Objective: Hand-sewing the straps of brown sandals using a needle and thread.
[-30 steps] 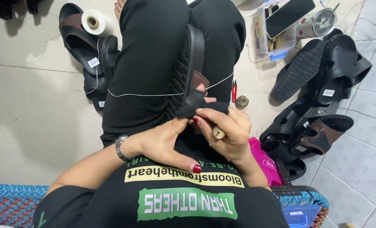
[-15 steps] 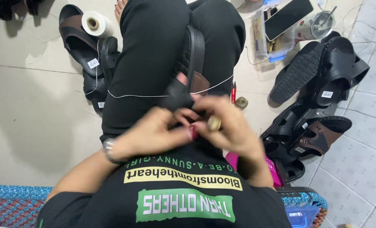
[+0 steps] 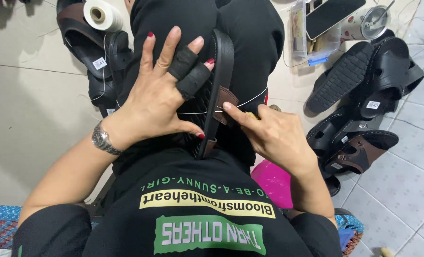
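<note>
At the upper left of the frame we see a spool of white thread [image 3: 101,14] lying by a black and brown sandal [image 3: 78,33] on the pale tiled floor [image 3: 26,119]. Moving right, our left hand [image 3: 157,97], with a metal wristwatch [image 3: 100,138] on its wrist, lies spread flat against the black sandal [image 3: 216,90] that stands on edge on our lap in the middle of the picture; the fingers are fanned wide rather than closed, two of them wear black cloth guards [image 3: 189,71], and the thumb presses low on the sole. A white thread [image 3: 250,101] runs taut across the sandal and our dark trousers. Just right of the sandal, our right hand [image 3: 274,135] has its forefinger stretched to touch the brown strap tab [image 3: 225,102], while the other fingers curl around a small yellowish object that we cannot make out. Below that hand shows something bright pink [image 3: 271,181]. At the upper right stand a clear plastic box [image 3: 314,33] and a lidded cup [image 3: 366,21], and down the right side a heap of black and brown sandals [image 3: 359,114] rests on the tiles.
</note>
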